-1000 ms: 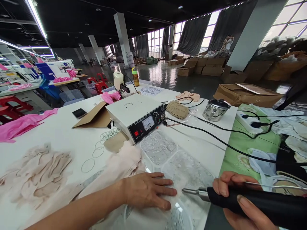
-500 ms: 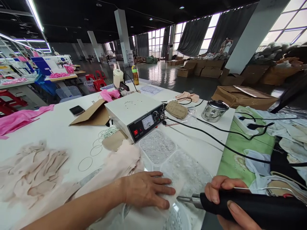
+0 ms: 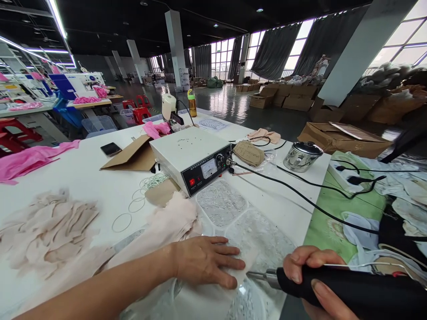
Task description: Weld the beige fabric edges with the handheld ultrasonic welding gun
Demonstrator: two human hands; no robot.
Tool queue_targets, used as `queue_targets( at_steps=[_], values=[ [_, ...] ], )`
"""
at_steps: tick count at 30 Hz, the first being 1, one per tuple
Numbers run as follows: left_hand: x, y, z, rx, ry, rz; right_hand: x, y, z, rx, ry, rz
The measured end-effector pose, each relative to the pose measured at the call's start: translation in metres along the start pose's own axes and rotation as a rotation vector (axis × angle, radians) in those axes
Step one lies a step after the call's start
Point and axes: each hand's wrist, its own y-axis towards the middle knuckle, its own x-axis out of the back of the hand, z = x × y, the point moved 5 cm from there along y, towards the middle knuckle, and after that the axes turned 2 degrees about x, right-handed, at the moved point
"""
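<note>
Now, left hand (image 3: 204,263) spread flat on pale fabric (image 3: 173,221), right hand (image 3: 311,263) grip round black tool (image 3: 353,294), table edge (image 3: 308,222) beside.

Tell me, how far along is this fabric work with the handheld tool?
Mid-job, it seems. In hand: the left hand presses a pale fabric piece flat while the right hand grips a black tool, its metal tip beside the fabric. The pile of beige pieces may be finished or waiting; I cannot tell. Left, probably: loose rings on the table.
</note>
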Motion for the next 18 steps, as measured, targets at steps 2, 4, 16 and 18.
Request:
queue_targets(
  at_steps=[2,4,16,18],
  values=[
    [0.0002,0.0001,-0.0006,-0.002,0.006,0.012,0.0000,-0.0014,-0.0005,-0.004,0.015,-0.023],
    [0.0007,0.0001,-0.0012,-0.004,0.014,0.029,0.0004,-0.0035,-0.0007,-0.007,0.028,-0.053],
    [0.0019,0.0000,-0.0013,0.009,-0.021,-0.019,-0.0061,-0.0097,-0.0011,-0.059,-0.041,0.008],
    [0.0007,-0.0001,-0.0011,0.012,-0.027,-0.015,-0.0059,-0.0100,-0.0006,-0.060,-0.050,0.026]
  ],
)
